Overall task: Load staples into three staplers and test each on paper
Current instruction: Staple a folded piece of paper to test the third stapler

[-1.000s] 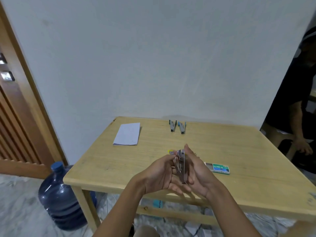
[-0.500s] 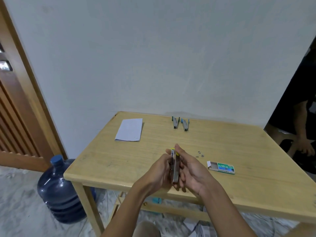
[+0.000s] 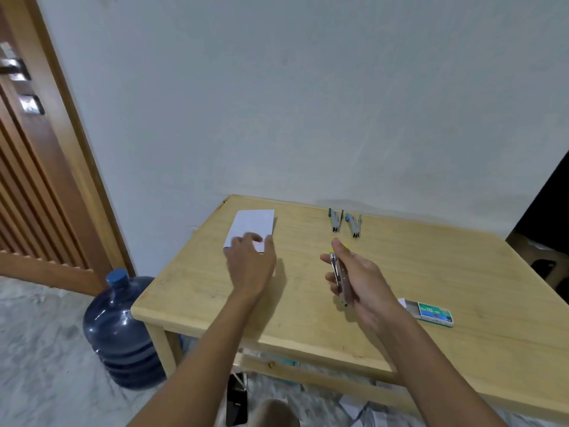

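My right hand (image 3: 357,278) grips a small metal stapler with a yellow tip (image 3: 338,272), held closed above the wooden table (image 3: 308,303). Fingers spread, my left hand (image 3: 251,260) lies over the near end of the white paper stack (image 3: 254,224) at the table's back left; I cannot tell whether it grips the paper. Two more staplers stand at the back edge, one green-ended (image 3: 335,220) and one blue-ended (image 3: 354,224). A green staple box (image 3: 432,312), slid partly open, lies at my right.
A blue water jug (image 3: 123,331) stands on the floor by the table's left leg. A wooden door (image 3: 34,180) is at the left. White wall runs behind the table. Paper scraps lie on the floor under it.
My left hand has let go of the stapler and moved left onto the paper stack. My right hand now holds the closed stapler alone. The camera has turned left.
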Motion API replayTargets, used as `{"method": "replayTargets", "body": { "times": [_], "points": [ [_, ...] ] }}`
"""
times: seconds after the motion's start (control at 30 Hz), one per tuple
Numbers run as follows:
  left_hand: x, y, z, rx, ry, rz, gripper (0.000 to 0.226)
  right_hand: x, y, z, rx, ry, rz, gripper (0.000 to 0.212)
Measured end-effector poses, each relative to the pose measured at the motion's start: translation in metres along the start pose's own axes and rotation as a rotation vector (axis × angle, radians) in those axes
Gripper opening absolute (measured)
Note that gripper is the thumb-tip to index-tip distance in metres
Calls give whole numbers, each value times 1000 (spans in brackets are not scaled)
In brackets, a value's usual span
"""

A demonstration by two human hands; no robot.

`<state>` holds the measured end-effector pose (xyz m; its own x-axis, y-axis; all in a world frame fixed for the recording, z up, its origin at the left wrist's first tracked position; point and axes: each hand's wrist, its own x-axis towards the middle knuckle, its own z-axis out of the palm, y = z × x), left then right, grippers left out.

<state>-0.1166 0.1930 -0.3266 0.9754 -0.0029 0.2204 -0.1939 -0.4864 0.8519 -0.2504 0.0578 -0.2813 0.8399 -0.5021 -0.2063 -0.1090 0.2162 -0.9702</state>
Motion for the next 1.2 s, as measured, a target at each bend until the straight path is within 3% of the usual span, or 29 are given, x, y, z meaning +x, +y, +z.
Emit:
{"method": "replayTargets", "body": {
  "times": [0.07,0.17,0.33,0.43,0.57,0.73,0.8,0.93,1.07,1.2],
  "points": [
    [31,-10,2,218,24,-82,51,3,-9,0,-100,1,-15,46],
    [68,-21,2,435,-86,-163,64,10,-20,-3,-114,6,-56,43],
    [103,-17,6,526,-289,-285,70,20,-27,-8,-121,-20,-86,42],
    [124,-21,3,352,-369,-366,59,26,-26,-7,-157,-28,-66,46],
    [119,-23,-16,-211,-347,-253,23,30,-19,-11,-228,-41,-93,44],
    [56,-3,-46,-693,-501,-152,27,38,-16,-17,-286,9,-167,34],
    [27,5,-50,-743,-585,-122,29,36,-17,-14,-295,1,-176,37],
    [-10,23,-47,-713,-733,-77,35,21,-20,1,-211,-50,-306,22],
    [-32,49,-46,-724,-730,-109,30,0,-23,-8,-254,-13,-495,14],
    [-46,71,-47,-761,-726,-76,29,-15,-27,-34,-395,-80,-641,6]
  ]
}}
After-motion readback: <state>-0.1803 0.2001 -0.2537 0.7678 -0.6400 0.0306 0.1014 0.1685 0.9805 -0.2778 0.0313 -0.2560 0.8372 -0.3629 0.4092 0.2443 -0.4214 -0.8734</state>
